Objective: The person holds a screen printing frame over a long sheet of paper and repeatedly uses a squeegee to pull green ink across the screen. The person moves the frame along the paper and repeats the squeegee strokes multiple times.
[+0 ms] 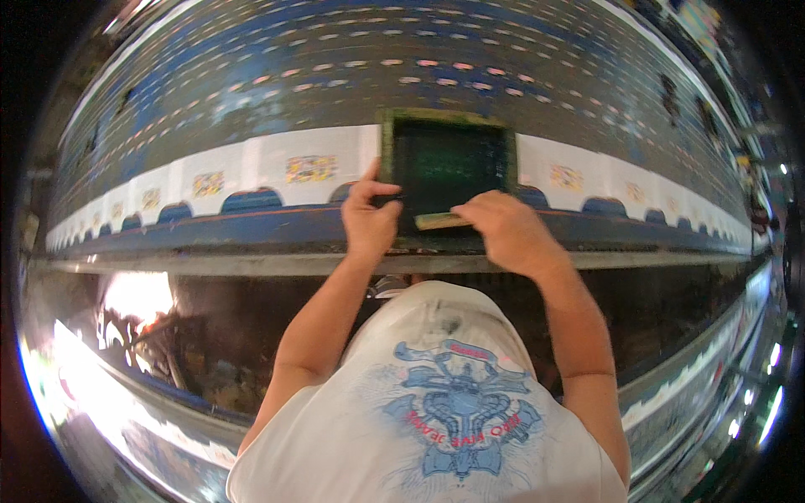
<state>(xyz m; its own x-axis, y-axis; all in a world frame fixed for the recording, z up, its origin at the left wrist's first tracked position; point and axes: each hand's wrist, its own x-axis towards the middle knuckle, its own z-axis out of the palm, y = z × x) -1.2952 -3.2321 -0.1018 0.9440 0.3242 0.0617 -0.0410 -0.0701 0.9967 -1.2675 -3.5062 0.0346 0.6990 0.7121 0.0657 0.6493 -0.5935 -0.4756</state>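
Note:
A dark printing screen (449, 116) with a worn green-yellow frame lies over the row of white fabric pieces (267, 149) on the long table. My left hand (370, 220) grips the near left side of this frame, one finger stretched along its edge. At the near end of the screen, my right hand (507, 230) is closed round a squeegee (438, 221) with a pale, wood-like bar. The squeegee's lower edge is hard to make out against the dark mesh.
Small multicoloured prints (311, 169) show on the fabric pieces at both sides of the screen. The blue-grey table (293, 225) carries rows of pale marks farther back. A ledge (251, 265) runs along its near side. Behind me at the left, bright light glares near another long table (159, 411).

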